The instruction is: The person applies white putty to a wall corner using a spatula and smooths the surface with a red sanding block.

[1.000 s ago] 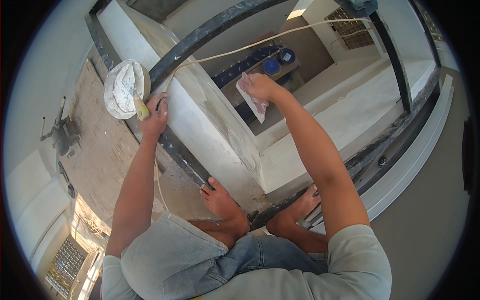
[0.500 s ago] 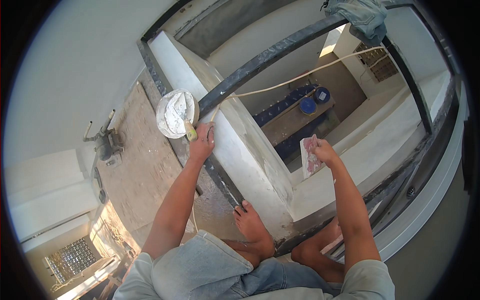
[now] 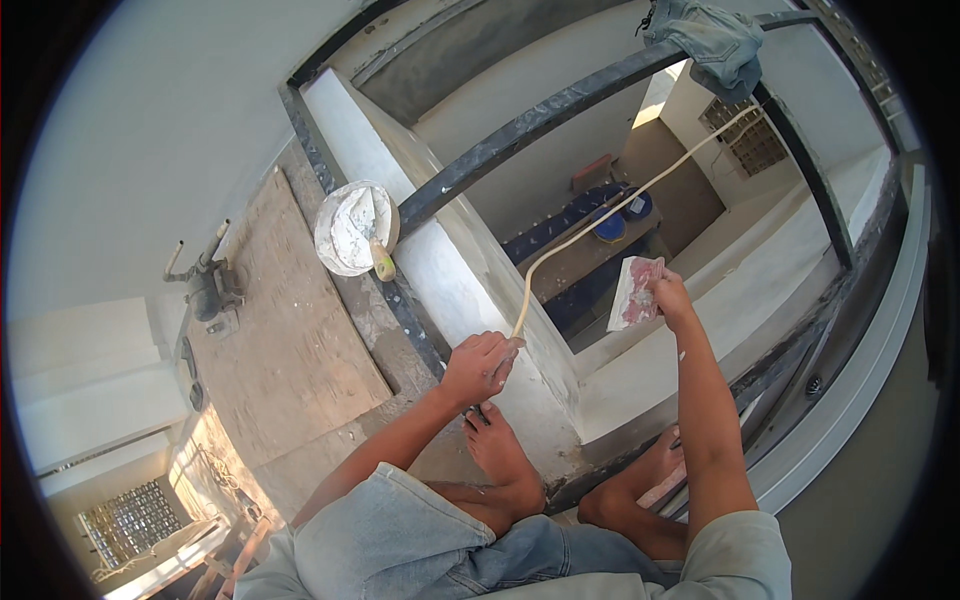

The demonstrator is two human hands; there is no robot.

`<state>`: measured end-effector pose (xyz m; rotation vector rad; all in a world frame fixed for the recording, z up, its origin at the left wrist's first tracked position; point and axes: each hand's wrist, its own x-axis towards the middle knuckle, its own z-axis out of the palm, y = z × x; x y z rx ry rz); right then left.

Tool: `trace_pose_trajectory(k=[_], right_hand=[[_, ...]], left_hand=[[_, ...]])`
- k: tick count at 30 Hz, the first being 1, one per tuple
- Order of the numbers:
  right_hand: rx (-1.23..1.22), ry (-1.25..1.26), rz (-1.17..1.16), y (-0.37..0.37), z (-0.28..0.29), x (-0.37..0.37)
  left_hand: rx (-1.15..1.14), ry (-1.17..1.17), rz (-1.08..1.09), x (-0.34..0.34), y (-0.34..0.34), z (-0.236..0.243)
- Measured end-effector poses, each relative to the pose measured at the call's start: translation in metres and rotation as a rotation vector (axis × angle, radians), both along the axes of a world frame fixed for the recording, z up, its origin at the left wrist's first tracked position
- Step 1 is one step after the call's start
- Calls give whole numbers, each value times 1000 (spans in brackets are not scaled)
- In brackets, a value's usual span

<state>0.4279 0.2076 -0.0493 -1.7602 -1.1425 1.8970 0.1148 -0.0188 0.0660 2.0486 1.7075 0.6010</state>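
Note:
My left hand point(image 3: 478, 370) is closed around a cream cable point(image 3: 580, 236), just above my left foot and beside the white wall ledge point(image 3: 465, 275). From there the cable runs up to the right across the opening. A flat plasterer's blade point(image 3: 632, 292), smeared white and reddish, is in my right hand point(image 3: 672, 295), held out over the opening. Beyond my left hand stands a round white tub point(image 3: 325, 240) of white putty. A putty knife with a yellow-green handle point(image 3: 382, 262) rests in it, its blade end buried in the putty.
A dark metal frame point(image 3: 550, 115) spans the opening, with a pale denim garment point(image 3: 710, 40) draped over its far corner. Below are blue-lidded buckets point(image 3: 610, 225) on a plank. A plywood board point(image 3: 285, 320) and a grey pipe fitting point(image 3: 208, 288) lie left. My bare feet point(image 3: 500, 455) straddle the frame corner.
My left hand has come back from beside the tub toward my foot, drawing the cable with it. My right hand and the blade have shifted slightly right and up.

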Motion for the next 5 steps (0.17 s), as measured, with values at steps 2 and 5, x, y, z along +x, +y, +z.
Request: trace_pose_trajectory(k=[2,5], right_hand=[[-21,43,-104,3,-6,4],[-48,38,-192,5,-16,8]], left_hand=[[-42,-32,-20,11,-6,-4],[-200,-70,-86,19,-9,-3]])
